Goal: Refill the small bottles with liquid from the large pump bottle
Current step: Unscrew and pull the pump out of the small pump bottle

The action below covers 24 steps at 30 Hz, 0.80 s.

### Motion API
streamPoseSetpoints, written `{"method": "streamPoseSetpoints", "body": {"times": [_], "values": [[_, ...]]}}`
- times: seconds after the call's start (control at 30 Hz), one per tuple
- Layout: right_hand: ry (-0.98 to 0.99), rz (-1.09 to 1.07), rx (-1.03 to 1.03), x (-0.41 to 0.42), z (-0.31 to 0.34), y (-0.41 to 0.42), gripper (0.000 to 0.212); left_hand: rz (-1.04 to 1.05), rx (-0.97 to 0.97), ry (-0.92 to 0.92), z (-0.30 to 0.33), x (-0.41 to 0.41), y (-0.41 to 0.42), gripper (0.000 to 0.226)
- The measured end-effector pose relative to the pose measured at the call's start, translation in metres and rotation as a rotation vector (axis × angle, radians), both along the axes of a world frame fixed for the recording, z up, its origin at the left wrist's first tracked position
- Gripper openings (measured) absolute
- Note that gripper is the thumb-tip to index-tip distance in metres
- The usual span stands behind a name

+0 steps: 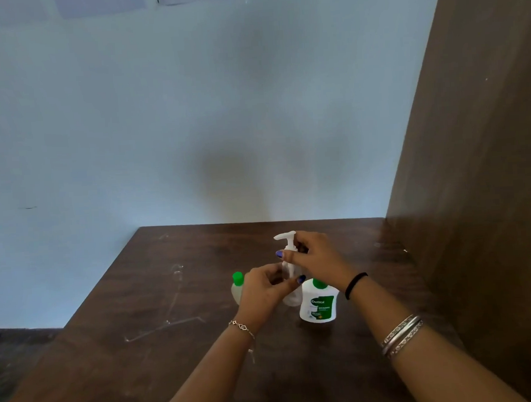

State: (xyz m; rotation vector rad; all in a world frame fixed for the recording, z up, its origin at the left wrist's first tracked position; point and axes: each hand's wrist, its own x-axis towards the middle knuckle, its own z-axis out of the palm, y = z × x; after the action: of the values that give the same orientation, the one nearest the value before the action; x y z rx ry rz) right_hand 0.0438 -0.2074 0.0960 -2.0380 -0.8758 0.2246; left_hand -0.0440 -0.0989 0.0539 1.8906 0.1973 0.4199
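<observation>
A clear large pump bottle (pixel 292 295) with a white pump head (pixel 286 237) stands on the dark wooden table (pixel 170 299). My left hand (pixel 263 291) wraps the bottle's body. My right hand (pixel 314 253) pinches the pump collar just under the nozzle. A small white bottle (pixel 318 304) with a green cap and green label stands right beside it, on the near right. Another small clear bottle (pixel 237 288) with a green cap stands to the left, partly hidden behind my left hand.
A tall brown wooden panel (pixel 479 156) rises along the table's right side. A pale blue wall (pixel 190 112) stands behind the table's far edge. The table's left edge drops to a darker floor (pixel 15 346). Scratches mark the tabletop on the left.
</observation>
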Motion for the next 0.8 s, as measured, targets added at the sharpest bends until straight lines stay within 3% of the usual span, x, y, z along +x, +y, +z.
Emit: {"method": "streamPoseSetpoints", "body": {"times": [0.07, 0.2, 0.3, 0.43, 0.6, 0.8], "values": [[0.008, -0.001, 0.006, 0.000, 0.001, -0.003, 0.010, -0.037, -0.014, 0.015, 0.002, 0.001, 0.000, 0.013], [-0.030, -0.101, 0.053, 0.001, 0.005, -0.004, 0.029, -0.064, -0.049, 0.030, 0.008, 0.006, -0.005, 0.012], [-0.125, -0.227, 0.044, -0.003, 0.006, 0.004, 0.040, 0.069, -0.013, 0.078, 0.010, 0.015, -0.017, 0.016], [-0.101, -0.262, 0.029, -0.010, 0.002, 0.017, 0.046, 0.144, -0.143, 0.114, 0.012, 0.018, -0.025, 0.015], [-0.076, -0.197, 0.029, -0.010, 0.004, 0.022, 0.040, 0.028, -0.228, 0.128, 0.014, 0.013, -0.008, 0.019], [0.144, 0.096, -0.047, -0.003, 0.020, 0.014, 0.009, -0.075, -0.246, 0.169, 0.007, 0.010, 0.015, 0.018]]}}
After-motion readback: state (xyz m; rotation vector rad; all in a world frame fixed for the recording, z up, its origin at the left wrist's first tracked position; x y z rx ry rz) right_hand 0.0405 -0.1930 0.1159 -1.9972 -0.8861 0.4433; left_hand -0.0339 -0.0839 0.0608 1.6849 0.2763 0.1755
